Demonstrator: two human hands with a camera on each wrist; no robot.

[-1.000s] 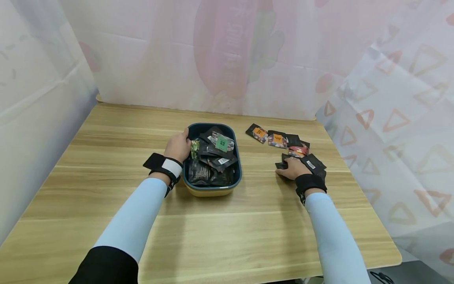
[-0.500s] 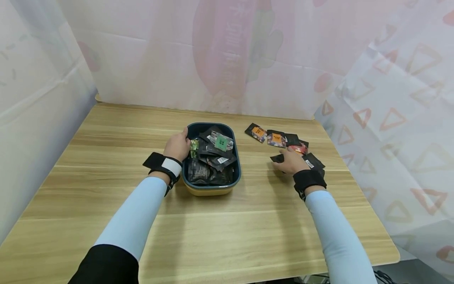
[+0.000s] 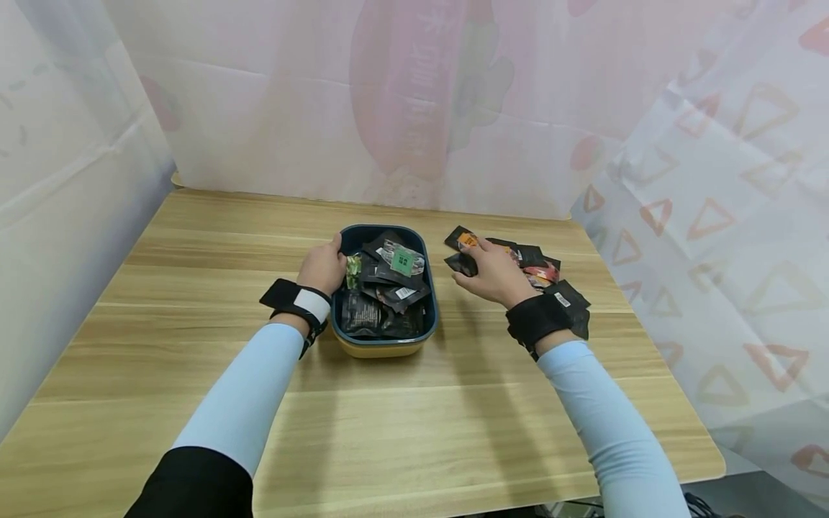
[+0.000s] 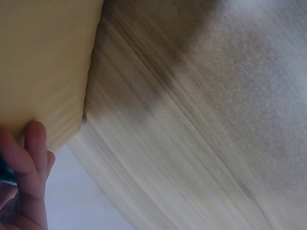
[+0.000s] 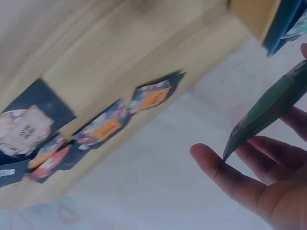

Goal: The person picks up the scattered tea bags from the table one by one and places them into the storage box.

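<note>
r hand (image 3: 495,275) pinched a dark packet (image 3: 463,263) in its fingertips, held above the table btwn tub (image 3: 386,344) and loose pile; tub lay at its 9 o'clock, r hand nearer. l hand (image 3: 324,266) gripped tub's left rim, fingers curled

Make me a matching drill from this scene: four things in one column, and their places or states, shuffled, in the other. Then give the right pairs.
Things
1. left hand
2. right hand
3. tray
4. loose packets

Places or states
A. lying on the wooden table, right of the tray
B. grips the tray's left rim
C. filled with dark packets, standing mid-table
D. holds a dark packet above the table, between tray and loose packets

Pairs: 1-B, 2-D, 3-C, 4-A
</note>
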